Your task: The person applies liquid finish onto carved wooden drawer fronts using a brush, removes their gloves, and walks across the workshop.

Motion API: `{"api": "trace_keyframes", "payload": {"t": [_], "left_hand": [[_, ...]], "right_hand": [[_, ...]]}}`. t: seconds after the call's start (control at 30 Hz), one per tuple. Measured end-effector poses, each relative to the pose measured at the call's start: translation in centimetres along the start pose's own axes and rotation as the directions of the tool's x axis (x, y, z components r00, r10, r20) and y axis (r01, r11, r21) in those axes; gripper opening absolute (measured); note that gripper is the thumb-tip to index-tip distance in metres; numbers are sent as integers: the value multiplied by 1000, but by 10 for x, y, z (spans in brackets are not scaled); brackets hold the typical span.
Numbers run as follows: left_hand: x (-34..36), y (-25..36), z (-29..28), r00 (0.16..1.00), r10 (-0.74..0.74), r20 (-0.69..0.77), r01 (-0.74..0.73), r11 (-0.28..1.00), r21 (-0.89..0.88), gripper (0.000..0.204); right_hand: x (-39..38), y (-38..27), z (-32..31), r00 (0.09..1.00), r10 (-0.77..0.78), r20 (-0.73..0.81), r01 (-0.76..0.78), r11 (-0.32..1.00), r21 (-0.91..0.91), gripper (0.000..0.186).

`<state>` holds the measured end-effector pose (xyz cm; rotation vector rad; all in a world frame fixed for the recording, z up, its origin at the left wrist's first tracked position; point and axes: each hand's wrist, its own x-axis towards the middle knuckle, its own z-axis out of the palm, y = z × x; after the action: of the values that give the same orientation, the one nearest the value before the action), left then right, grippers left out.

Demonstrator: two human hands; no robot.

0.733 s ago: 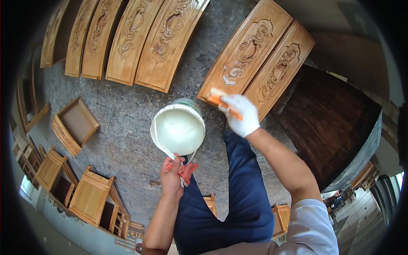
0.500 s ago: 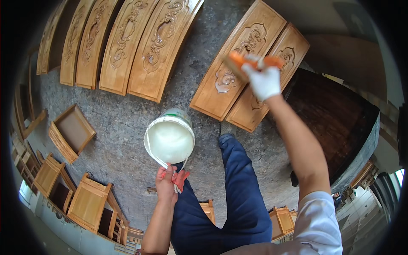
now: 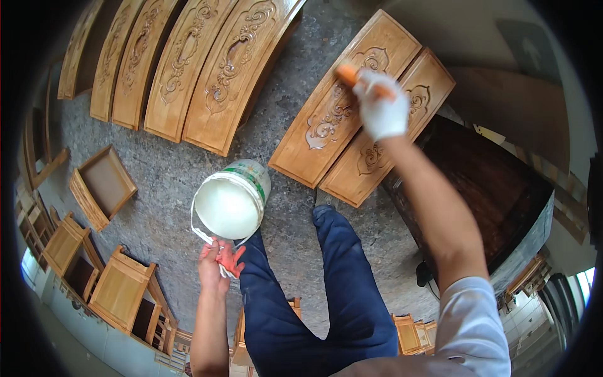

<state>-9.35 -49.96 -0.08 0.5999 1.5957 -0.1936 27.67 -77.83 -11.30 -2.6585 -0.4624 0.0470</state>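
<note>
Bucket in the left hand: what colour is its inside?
White inside; the bucket hangs by its handle from the left hand. Head view shows it best.

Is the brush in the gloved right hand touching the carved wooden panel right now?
Cannot tell. In the head view the right hand holds the orange-handled brush over the carved panel, but the brush tip is blurred and seen from above, so no contact or gap shows.

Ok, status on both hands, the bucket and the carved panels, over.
Left hand shut on the handle of the white bucket, hanging full of pale liquid. Right hand, white-gloved, shut on an orange brush over the carved panel. Nothing blocking.
</note>
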Motion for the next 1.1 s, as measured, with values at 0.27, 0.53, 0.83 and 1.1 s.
{"api": "trace_keyframes", "payload": {"t": [0.27, 0.53, 0.83, 1.1], "left_hand": [[-4, 47, -39, 996, 64, -66, -69, 994, -89, 16], [38, 95, -59, 992, 3, -127, -10, 998, -55, 15], [57, 142, -54, 986, -58, -155, 51, 998, -48, 12], [73, 150, -97, 990, -96, -104, 88, 994, -71, 12]], "right_hand": [[-135, -76, 3, 961, -124, 247, 19, 921, 388, 25], [93, 96, -45, 874, 476, 101, -442, 690, 573, 33], [190, 106, -54, 571, 821, -3, -821, 571, 19, 34], [216, -29, -31, 872, 270, 408, -9, 842, -539, 25]]}}
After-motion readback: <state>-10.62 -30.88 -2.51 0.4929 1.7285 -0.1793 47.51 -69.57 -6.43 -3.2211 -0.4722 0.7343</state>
